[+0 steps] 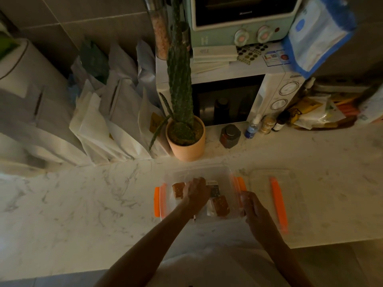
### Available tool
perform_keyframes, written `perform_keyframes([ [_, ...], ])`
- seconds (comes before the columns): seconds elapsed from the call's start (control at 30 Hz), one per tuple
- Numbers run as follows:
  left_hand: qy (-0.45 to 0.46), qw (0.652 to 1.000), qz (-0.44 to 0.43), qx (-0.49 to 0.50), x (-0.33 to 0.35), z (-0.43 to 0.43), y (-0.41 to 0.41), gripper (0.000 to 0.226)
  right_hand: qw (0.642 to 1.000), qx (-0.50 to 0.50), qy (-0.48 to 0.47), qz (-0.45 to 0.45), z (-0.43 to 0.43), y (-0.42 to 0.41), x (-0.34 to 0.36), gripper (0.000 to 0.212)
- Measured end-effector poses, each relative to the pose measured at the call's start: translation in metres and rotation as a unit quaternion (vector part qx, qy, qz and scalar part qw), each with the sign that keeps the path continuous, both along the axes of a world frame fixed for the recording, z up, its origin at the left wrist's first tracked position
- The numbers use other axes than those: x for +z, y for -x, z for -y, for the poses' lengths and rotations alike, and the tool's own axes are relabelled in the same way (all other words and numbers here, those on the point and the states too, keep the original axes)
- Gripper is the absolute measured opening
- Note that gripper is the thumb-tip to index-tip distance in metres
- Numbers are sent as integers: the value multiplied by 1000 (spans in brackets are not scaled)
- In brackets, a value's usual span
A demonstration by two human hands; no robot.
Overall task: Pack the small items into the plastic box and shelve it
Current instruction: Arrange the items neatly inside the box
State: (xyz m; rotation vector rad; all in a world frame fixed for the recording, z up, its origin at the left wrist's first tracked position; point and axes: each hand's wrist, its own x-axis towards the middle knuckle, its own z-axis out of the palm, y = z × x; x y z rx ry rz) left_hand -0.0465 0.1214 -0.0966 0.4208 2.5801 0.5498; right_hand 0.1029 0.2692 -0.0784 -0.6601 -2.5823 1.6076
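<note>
A clear plastic box (172, 204) with orange side latches sits on the marble counter near its front edge. Inside lie several small flat packets: an orange one (178, 189) at the left, a dark green one (215, 191) in the middle, another orange one (221, 205) at the front right. My left hand (196, 191) reaches down into the box, fingers on the packets; whether it grips one I cannot tell. My right hand (251, 206) rests against the box's right wall beside the latch. The clear lid (290, 195) with an orange strip lies flat to the right.
A terracotta pot with a tall cactus (185, 139) stands just behind the box. White paper bags (112, 125) crowd the back left. A microwave (230, 100), a mint oven above it, a dark jar (230, 136) and small bottles (263, 125) line the back right.
</note>
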Motion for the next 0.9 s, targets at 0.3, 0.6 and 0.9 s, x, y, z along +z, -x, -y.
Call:
perform_keyframes([
  [0.3, 12, 989, 125, 71, -10, 1, 7, 21, 1000, 6, 12, 3, -1, -1, 0, 24],
  [0.6, 7, 999, -12, 52, -1, 12, 1, 15, 1000, -1, 8, -2, 0, -1, -1, 23],
  [0.9, 136, 935, -169, -279, -1, 2, 9, 31, 1000, -6, 6, 2, 1, -1, -1, 26],
])
